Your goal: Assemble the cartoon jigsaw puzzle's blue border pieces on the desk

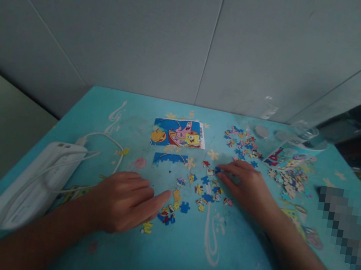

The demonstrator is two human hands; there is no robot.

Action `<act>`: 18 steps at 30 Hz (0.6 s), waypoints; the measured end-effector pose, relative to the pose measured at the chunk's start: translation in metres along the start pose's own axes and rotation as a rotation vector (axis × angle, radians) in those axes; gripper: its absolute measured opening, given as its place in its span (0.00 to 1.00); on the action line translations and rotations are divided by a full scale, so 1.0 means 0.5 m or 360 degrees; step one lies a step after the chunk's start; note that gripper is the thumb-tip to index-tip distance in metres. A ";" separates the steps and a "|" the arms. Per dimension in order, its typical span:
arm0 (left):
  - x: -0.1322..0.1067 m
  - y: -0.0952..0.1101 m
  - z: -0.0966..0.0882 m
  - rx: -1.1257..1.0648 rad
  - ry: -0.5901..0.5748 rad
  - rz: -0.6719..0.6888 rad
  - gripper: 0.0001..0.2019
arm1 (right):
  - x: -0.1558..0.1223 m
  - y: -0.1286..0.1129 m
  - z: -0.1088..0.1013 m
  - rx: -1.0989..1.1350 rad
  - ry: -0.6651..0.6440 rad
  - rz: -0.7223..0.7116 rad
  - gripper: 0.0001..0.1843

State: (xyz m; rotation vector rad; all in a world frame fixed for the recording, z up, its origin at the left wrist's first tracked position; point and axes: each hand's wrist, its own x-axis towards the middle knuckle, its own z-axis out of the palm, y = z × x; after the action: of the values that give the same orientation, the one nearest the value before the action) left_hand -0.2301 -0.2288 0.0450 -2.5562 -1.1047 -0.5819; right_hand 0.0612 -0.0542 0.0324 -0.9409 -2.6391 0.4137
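My right hand (245, 181) reaches into a group of loose jigsaw pieces, its thumb and forefinger closing on a blue puzzle piece (218, 170). To the left, my left hand (128, 202) hovers low over the table with one digit stretched out and the others loosely bent; nothing shows in it. Yellow and red pieces (167, 215) lie by its tip, and a single blue piece (184, 207) is just beyond. A short joined strip of blue pieces (170, 159) lies below the cartoon picture card (179, 133).
Two more heaps of pieces, one colourful (242, 142) and one mostly face-down (291, 182), lie at the right near a printed tub (290, 154). A white power strip (39, 181) with cables occupies the left side. A grey wall (148, 34) rises behind the blue table (160, 264).
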 end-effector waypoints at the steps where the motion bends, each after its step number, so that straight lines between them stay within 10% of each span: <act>1: 0.000 0.001 -0.001 -0.0001 0.0001 0.0002 0.13 | 0.000 0.000 0.002 0.0002 -0.0008 -0.0019 0.13; 18: -0.001 -0.001 0.006 0.0002 -0.0018 -0.0014 0.11 | -0.002 0.008 -0.009 -0.0150 -0.0104 -0.0049 0.12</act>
State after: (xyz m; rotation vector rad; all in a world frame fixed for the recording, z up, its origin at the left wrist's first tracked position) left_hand -0.2299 -0.2276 0.0421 -2.5578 -1.1202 -0.5691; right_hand 0.0657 -0.0512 0.0348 -0.9284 -2.7501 0.3205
